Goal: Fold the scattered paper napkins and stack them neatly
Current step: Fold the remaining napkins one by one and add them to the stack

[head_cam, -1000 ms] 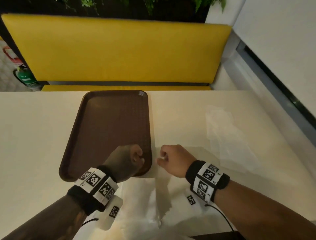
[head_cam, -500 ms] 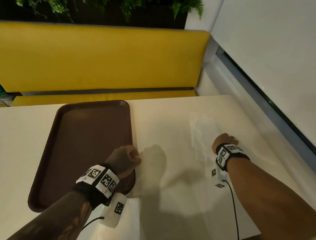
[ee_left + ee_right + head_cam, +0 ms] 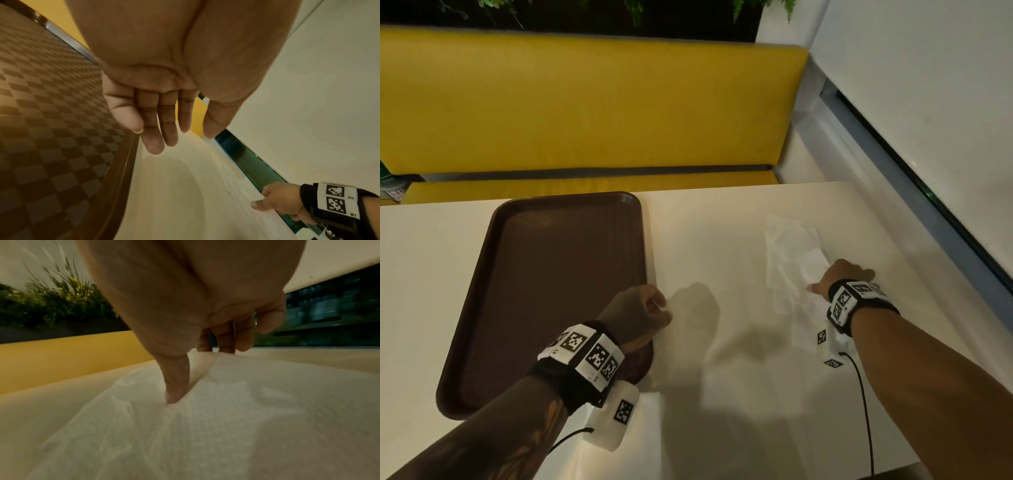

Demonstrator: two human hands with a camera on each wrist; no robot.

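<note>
A crumpled white napkin (image 3: pixel 791 250) lies on the cream table (image 3: pixel 705 240), to the right. My right hand (image 3: pixel 835 275) is at its near end. In the right wrist view the thumb presses the napkin (image 3: pixel 226 418) while the fingers (image 3: pixel 226 340) curl behind a raised fold, so the right hand (image 3: pixel 201 374) pinches it. My left hand (image 3: pixel 661 308) hovers at the right rim of the brown tray (image 3: pixel 551 291). Its fingers (image 3: pixel 170 129) hang relaxed and hold nothing. Another white napkin (image 3: pixel 650 431) lies flat at the near edge, partly under my left wrist.
The brown tray (image 3: pixel 51 129) holds nothing. A yellow bench (image 3: pixel 585 109) runs behind the table. A white wall with a dark window strip (image 3: pixel 928 192) borders the table on the right. Bare tabletop lies between my two hands.
My right hand has moved from the table's middle out to the right and taken hold of the crumpled napkin. The left hand has stayed by the tray's rim.
</note>
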